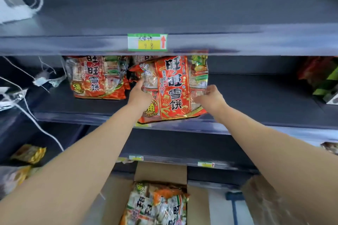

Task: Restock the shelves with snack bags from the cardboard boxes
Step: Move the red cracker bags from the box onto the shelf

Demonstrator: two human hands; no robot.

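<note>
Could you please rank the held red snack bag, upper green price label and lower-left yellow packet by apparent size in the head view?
1. red snack bag, clearly largest.
2. upper green price label and yellow packet look alike, so unranked.

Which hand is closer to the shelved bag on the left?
Left. The left hand grips the held bag at its left edge, beside the shelved bag; the right hand grips its far edge.

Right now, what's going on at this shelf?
A person holds a red snack bag with both hands, the left hand at its left side, the right hand at its right edge, at the front of the middle shelf beside a matching bag. An open cardboard box below holds more bags.
</note>
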